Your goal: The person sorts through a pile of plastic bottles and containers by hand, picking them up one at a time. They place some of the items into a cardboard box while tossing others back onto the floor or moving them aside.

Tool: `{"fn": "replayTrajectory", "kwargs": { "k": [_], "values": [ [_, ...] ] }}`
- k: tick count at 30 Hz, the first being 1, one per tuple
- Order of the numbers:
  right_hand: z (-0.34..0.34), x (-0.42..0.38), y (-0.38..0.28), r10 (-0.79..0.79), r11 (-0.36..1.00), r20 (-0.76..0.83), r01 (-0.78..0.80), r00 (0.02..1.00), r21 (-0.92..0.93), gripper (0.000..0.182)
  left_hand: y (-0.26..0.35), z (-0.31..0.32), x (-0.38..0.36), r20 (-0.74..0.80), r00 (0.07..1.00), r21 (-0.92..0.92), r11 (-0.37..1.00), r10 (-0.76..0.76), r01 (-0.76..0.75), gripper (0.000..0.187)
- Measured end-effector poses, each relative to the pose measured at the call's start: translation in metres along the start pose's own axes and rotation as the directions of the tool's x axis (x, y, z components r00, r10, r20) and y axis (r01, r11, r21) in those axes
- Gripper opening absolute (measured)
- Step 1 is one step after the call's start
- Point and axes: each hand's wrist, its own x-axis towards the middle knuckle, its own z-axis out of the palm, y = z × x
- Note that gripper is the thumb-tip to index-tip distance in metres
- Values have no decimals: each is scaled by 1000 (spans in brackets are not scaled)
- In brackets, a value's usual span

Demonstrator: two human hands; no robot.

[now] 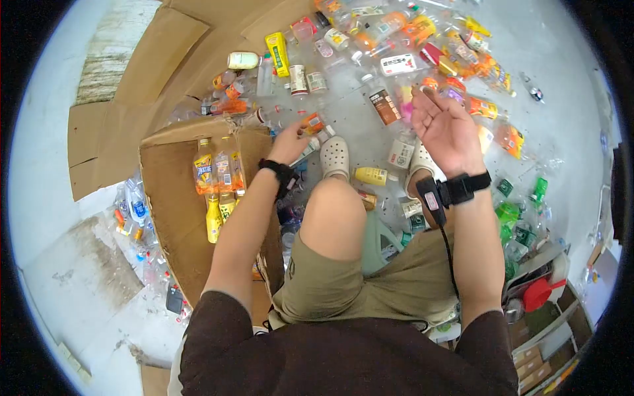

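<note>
From the head camera, the left hand point(288, 144) reaches down to the floor point(568, 99) and its fingers close around a small orange-labelled bottle point(313, 123), just past the open edge of a cardboard box point(173, 198). Inside that box lie several yellow and orange drink bottles point(218, 178) (packed side by side). The right hand point(444, 129) hovers palm-up, fingers loosely spread and holding nothing, above a scattered heap of plastic bottles point(396, 46). A white clog point(335, 156) sits between the two hands. Both wrists carry black bands.
</note>
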Motion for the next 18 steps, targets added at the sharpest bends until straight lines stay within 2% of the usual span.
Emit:
{"fn": "replayTrajectory", "kwargs": {
  "k": [1,2,4,5,6,8,9,11,12,14,15,16,18],
  "values": [
    [0,3,-1,10,1000,-7,-10,1000,-24,19,-21,21,15,14,993,20,992,-121,121,47],
    [3,4,-1,24,1000,-10,-24,1000,-17,19,-45,41,25,16,991,26,990,-136,136,47],
    [12,0,1,14,1000,-28,-13,1000,2,22,-89,74,40,-141,967,309,919,-212,246,55],
    [13,1,1,21,1000,-13,-21,1000,-7,26,-98,79,46,-114,949,269,911,-294,314,59],
    [15,0,1,31,1000,-20,-31,999,-2,26,-107,83,52,-109,946,273,906,-304,323,59],
    [19,-1,1,40,999,6,-40,999,0,28,-128,94,62,-237,954,379,886,-186,267,60],
    [21,1,0,48,999,-6,-48,999,4,28,-137,97,71,-227,954,381,884,-196,272,60],
    [23,2,2,41,999,-8,-42,999,-11,29,-153,99,92,-193,971,230,956,-138,182,69],
    [25,3,2,47,999,-18,-47,999,-7,29,-157,102,98,-183,972,232,955,-145,186,69],
    [30,5,4,59,998,-39,-59,997,1,30,-158,103,114,-193,962,107,970,-194,217,78],
    [32,7,5,56,998,-42,-56,998,-1,30,-158,100,121,-145,970,6,980,-196,198,80],
    [33,9,8,62,998,-52,-62,997,-13,30,-152,100,122,-145,971,4,981,-192,194,80],
    [33,10,10,67,997,-59,-68,996,-29,30,-138,102,120,-101,951,181,934,-293,307,77]
  ]
}}
